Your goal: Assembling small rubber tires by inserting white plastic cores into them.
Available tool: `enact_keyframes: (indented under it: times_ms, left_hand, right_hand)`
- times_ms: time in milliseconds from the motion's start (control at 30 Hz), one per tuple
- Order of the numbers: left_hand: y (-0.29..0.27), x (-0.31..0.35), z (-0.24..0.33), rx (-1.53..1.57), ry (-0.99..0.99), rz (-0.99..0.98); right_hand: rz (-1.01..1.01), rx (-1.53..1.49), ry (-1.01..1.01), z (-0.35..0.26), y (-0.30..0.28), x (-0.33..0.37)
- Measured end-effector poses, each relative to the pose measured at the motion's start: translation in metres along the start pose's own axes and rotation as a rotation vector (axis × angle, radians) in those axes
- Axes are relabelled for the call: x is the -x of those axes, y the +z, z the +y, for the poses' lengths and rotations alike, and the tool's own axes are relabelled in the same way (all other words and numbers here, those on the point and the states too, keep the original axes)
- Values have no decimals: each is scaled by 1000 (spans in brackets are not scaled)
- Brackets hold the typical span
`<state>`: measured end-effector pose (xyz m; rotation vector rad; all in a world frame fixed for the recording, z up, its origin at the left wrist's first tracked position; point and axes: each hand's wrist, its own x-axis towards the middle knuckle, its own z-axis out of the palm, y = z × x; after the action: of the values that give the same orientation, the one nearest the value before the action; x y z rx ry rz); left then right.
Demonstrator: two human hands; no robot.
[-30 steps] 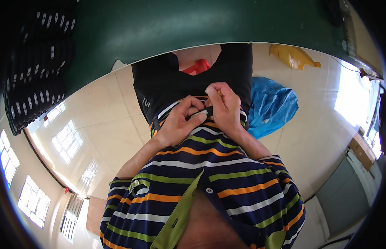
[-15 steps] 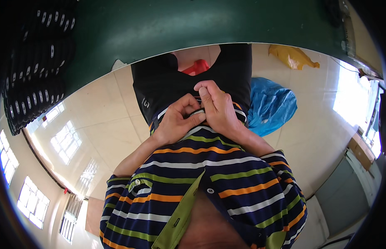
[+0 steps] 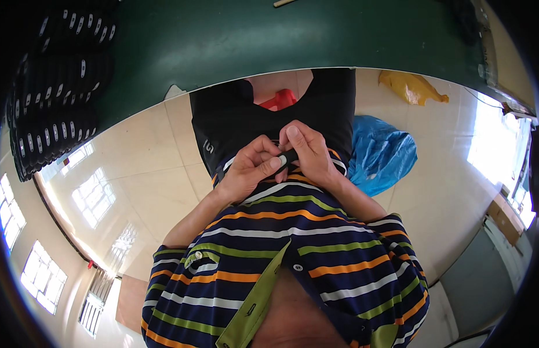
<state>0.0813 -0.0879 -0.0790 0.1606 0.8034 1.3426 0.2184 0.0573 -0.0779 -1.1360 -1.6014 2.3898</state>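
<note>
Over my lap, my left hand (image 3: 250, 168) is closed with thumb and fingers on a small black piece (image 3: 290, 156), soft-looking, with a pale patch near the thumb. Against its other end my right hand (image 3: 312, 152) is closed too, its thumb and forefinger pinched together just above. A thin thread-like line shows between the fingertips of both hands; whether a needle is there is too small to tell. Most of the black piece is hidden by the fingers. Both hands stay below the near edge of the green table (image 3: 269, 43).
Stacked black items with pale oval tags (image 3: 49, 110) cover the table's left end. A pale stick (image 3: 284, 3) lies at its far edge. On the floor to the right are a blue plastic bag (image 3: 385, 156) and a yellow bag (image 3: 411, 87); something red (image 3: 279, 100) shows between my legs.
My right hand has turned and shifted slightly right, its forefinger now curled to the thumb. More of the black piece shows. The view has tilted a little, bringing in the pale stick.
</note>
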Motion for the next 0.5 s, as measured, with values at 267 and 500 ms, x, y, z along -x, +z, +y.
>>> enact_keyframes:
  times_ms: [267,500]
  left_hand:
    - [9,-4,11,-208,23,6]
    - [18,-10,26,-80,366,232]
  right_hand:
    - [95,276,-247,-8,5,-12]
    - [316,277,-379,-30,0,-4]
